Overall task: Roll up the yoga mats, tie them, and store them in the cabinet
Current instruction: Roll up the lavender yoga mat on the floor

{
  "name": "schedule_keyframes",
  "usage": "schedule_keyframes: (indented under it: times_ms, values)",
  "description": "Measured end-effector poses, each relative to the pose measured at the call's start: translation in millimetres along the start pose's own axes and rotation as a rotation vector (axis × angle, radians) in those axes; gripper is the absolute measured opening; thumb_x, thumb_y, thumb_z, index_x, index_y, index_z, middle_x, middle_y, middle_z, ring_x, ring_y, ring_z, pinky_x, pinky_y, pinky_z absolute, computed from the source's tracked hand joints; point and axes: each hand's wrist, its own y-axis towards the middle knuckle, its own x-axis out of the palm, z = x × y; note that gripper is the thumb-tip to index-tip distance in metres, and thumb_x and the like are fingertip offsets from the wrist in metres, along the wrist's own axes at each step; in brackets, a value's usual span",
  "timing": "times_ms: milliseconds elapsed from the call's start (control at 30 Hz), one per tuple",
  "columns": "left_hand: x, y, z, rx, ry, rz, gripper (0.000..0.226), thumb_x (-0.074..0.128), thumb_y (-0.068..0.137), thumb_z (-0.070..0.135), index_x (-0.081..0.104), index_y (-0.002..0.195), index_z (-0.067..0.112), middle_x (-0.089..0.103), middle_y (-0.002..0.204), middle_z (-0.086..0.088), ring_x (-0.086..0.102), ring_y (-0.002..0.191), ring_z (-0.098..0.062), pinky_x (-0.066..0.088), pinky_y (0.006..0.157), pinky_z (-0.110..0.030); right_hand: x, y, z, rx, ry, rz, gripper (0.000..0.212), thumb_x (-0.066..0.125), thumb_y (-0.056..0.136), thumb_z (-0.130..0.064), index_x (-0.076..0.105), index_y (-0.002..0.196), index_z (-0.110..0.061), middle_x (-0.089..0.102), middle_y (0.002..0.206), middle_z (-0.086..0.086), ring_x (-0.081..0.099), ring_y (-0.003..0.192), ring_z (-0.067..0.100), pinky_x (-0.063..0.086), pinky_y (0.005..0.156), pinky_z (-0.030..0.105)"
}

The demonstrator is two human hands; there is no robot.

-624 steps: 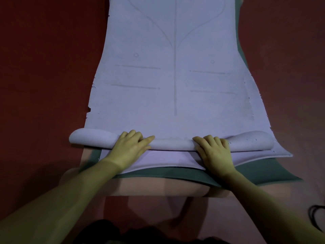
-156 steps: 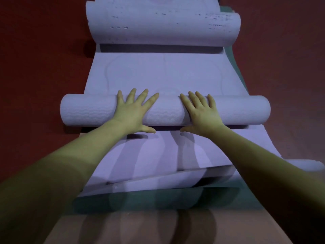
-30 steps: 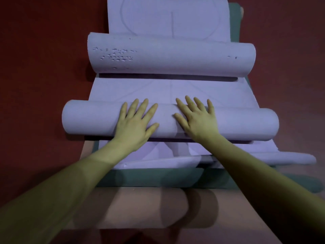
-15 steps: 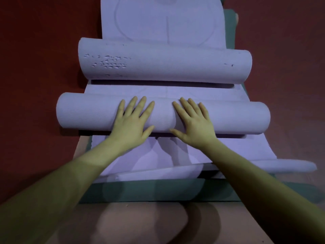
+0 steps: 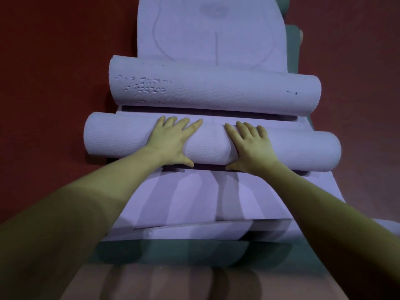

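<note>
A lilac yoga mat lies lengthwise on the floor, and its near end is wound into a thick roll (image 5: 116,137) lying crosswise. My left hand (image 5: 171,141) and my right hand (image 5: 251,146) press flat on top of this roll near its middle, fingers spread and pointing away from me. Just beyond it sits a second, fatter curl of lilac mat (image 5: 216,89), almost touching the near roll. More flat lilac mat (image 5: 214,29) with faint printed lines stretches away behind that. A flat lilac sheet (image 5: 194,202) lies under my forearms.
A green mat (image 5: 173,252) lies beneath the lilac one and shows at the near edge and along the far right side. A pink-brown mat (image 5: 151,284) is under that, nearest me. Dark red floor (image 5: 54,83) lies on both sides.
The near roll has moved forward under my palms and now nearly meets the far curl. The strip of flat mat between the two has shrunk to a thin gap.
</note>
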Motion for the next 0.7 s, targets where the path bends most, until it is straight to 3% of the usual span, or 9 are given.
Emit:
schedule_keyframes:
  times_ms: [167,300,367,533,700]
  values:
    - [1,-16,8,0.035,0.058,0.054,0.115,0.063,0.063,0.075,0.005,0.152,0.033,0.033,0.148,-0.001,0.038,0.124,-0.032,0.026,0.102,-0.041,1,-17,-5,0.001,0.080,0.089,0.120,0.091,0.029,-0.051,0.047,0.134,-0.012,0.059,0.124,0.018,0.058,0.111,0.038,0.041,0.094,0.058]
    - [13,-39,14,0.100,0.021,0.213,0.119,0.079,0.040,0.070,0.042,0.143,0.024,0.059,0.123,-0.011,0.057,0.097,-0.038,0.042,0.085,-0.046,0,-44,-13,-0.003,0.088,0.115,0.115,0.087,0.036,-0.056,0.046,0.135,-0.014,0.058,0.127,0.014,0.056,0.113,0.035,0.039,0.095,0.053]
    - [19,-50,17,0.121,0.008,0.278,0.119,0.082,0.033,0.069,0.051,0.136,0.020,0.063,0.115,-0.013,0.059,0.088,-0.039,0.045,0.079,-0.047,-2,-58,-20,0.008,0.088,0.104,0.113,0.086,0.038,-0.057,0.047,0.135,-0.014,0.057,0.128,0.014,0.055,0.114,0.035,0.037,0.096,0.053]
    - [16,-74,27,0.154,-0.023,0.243,0.119,0.078,0.036,0.073,0.040,0.137,0.024,0.063,0.114,-0.012,0.058,0.086,-0.036,0.042,0.077,-0.043,-14,-81,-28,-0.009,0.102,0.055,0.110,0.084,0.041,-0.060,0.050,0.134,-0.013,0.058,0.127,0.014,0.055,0.114,0.034,0.038,0.095,0.052]
    - [15,-102,34,0.179,-0.069,0.181,0.117,0.075,0.038,0.075,0.040,0.138,0.024,0.063,0.114,-0.010,0.057,0.084,-0.035,0.045,0.075,-0.042,-25,-107,-41,-0.026,0.149,-0.002,0.109,0.081,0.040,-0.061,0.053,0.133,-0.012,0.059,0.126,0.012,0.057,0.112,0.033,0.040,0.092,0.048]
